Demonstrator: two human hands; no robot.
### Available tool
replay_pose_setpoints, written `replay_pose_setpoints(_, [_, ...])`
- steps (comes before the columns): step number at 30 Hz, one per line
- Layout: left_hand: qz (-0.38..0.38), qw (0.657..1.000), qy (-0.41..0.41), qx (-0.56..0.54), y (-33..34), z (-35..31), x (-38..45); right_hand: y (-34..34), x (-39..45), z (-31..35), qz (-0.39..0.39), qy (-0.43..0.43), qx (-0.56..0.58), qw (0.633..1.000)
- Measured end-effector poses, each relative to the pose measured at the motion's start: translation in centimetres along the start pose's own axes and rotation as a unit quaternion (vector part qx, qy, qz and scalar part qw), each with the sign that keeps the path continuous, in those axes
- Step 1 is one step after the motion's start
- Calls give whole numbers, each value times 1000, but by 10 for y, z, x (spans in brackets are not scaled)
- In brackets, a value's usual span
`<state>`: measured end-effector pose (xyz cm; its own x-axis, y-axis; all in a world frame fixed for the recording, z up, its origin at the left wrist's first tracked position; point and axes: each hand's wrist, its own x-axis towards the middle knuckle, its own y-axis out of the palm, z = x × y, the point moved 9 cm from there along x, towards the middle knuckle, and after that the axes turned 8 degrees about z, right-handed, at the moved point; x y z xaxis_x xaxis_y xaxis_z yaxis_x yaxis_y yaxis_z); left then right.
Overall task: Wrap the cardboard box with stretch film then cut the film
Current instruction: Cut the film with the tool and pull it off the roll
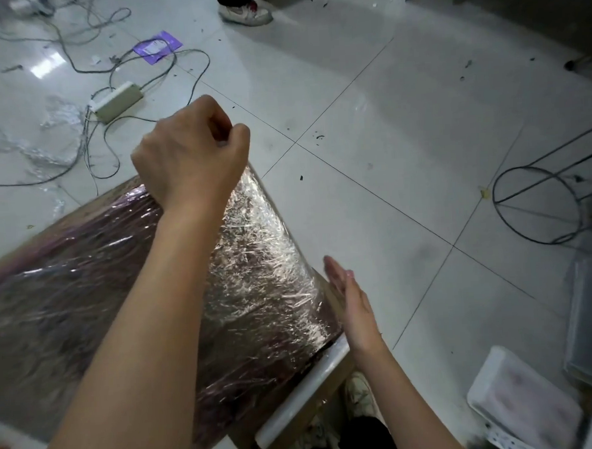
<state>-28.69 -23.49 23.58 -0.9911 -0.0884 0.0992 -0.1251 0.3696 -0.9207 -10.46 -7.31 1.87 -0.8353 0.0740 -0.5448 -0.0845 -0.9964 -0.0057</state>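
Head view: box (86, 304), wrapped in crinkled film (255, 260), lies on the tiled floor (386, 151). Left hand (191, 154) above the box's far edge, fingers curled; whether they pinch film I cannot tell. Right hand (354, 307) flat, fingers straight, against the box's right side. Film roll (306, 388) at the box's near right corner.
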Motion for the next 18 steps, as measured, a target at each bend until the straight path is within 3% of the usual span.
replay_pose_setpoints(3, [-7, 1000, -2, -1, -2, 0, 6, -17, -12, 2, -55, -17, 9, 998])
replay_pose_setpoints(7, [-4, 1000, 1, -1, 0, -2, 6, 22, -26, -3, 29, -46, -33, 998])
replay_pose_setpoints(9, [-3, 1000, 0, -3, -1, 0, 6, 29, -25, -9, 11, -64, -17, 998])
replay_pose_setpoints(15, [11, 1000, -1, 4, 4, -1, 9, 19, -22, -24, -19, -9, 43, 999])
replay_pose_setpoints(18, [14, 1000, -4, 6, 5, 1, 10, 4, -22, -58, -36, 97, 120, 987])
